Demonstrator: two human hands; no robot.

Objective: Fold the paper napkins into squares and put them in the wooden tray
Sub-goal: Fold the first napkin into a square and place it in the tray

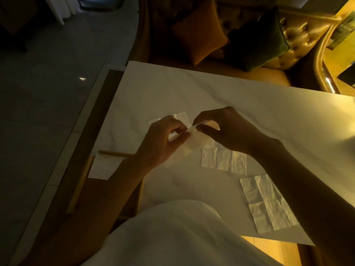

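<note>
Napkins lie flat on the tabletop point(211, 89): one point(269, 203) nearest, one point(223, 160) beyond. Past those, left hand point(163, 139) and right hand point(228, 127) each have a pinching grip on a napkin point(189, 143) mid-fold. Tray point(84, 177) sits left. Next likely: match edges, crease

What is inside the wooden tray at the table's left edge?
The wooden tray shows one white napkin at its far end; the left forearm covers the rest.
</note>
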